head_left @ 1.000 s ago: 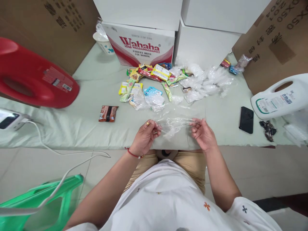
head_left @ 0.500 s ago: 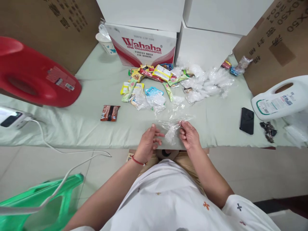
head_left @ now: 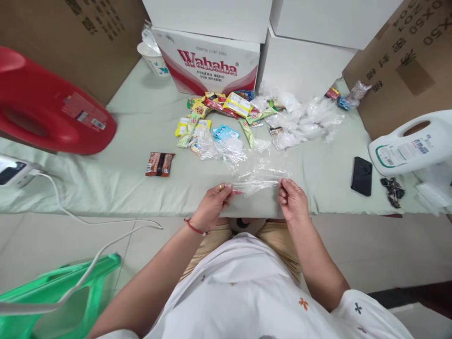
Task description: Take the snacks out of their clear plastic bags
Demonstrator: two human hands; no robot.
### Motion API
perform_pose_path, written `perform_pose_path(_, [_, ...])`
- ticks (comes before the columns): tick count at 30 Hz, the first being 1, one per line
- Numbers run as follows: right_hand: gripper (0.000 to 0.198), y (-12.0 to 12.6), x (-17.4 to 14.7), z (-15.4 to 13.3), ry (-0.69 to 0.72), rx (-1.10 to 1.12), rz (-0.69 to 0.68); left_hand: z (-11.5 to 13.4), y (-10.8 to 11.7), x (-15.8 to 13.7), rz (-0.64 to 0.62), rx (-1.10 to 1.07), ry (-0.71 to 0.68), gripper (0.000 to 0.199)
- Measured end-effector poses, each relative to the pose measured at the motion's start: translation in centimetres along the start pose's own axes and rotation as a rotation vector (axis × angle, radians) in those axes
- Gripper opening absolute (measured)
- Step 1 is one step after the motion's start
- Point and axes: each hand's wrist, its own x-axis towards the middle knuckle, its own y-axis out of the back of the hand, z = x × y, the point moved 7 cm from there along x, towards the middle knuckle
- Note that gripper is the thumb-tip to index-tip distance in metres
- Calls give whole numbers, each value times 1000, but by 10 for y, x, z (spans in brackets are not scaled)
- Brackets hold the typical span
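A clear plastic bag (head_left: 256,182) stretches sideways between my two hands, just above the table's front edge. My left hand (head_left: 215,201) pinches its left side between thumb and fingers. Its right side is pinched by my right hand (head_left: 292,197). Beyond the bag lie crumpled clear plastic bags (head_left: 307,122) and a heap of wrapped snacks, with a yellow-and-white packet (head_left: 238,104) on top. A blue packet (head_left: 226,133) and a green stick packet (head_left: 246,132) lie nearer. One brown snack packet (head_left: 160,164) sits apart, to the left of my left hand.
A red jug (head_left: 56,108) stands at the left, near a white device (head_left: 16,172) with a cable. Boxes, among them a Wahaha carton (head_left: 212,63), line the back. At right are a white detergent bottle (head_left: 413,143), a black phone (head_left: 361,176) and keys (head_left: 392,192).
My left hand has closed on the plastic bag's left side. My right hand has moved right, and the bag is now pulled out wide between them.
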Motion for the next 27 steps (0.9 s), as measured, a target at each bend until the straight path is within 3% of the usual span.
perform_pose_path(5, [40, 4, -2, -8, -67, -49, -48, 8, 10, -9, -108, -141, 101, 32])
perform_pose_path(12, [33, 16, 3, -12, -92, -35, -70, 14, 31, -10, -124, -349, 176, 11])
perform_pose_path(17, [31, 30, 5, -14, -69, -66, -32, 12, 52, -4, -59, -396, 151, 29])
perform_pose_path(19, [34, 34, 6, -17, -52, -113, -31, 11, 56, -3, -57, -313, 138, 22])
perform_pose_path(23, [44, 38, 6, -22, -6, -222, -48, 10, 56, -7, -55, -164, 122, 24])
perform_pose_path(27, [52, 32, 4, -13, 5, -325, -116, 5, 49, -12, -86, -198, 205, 38])
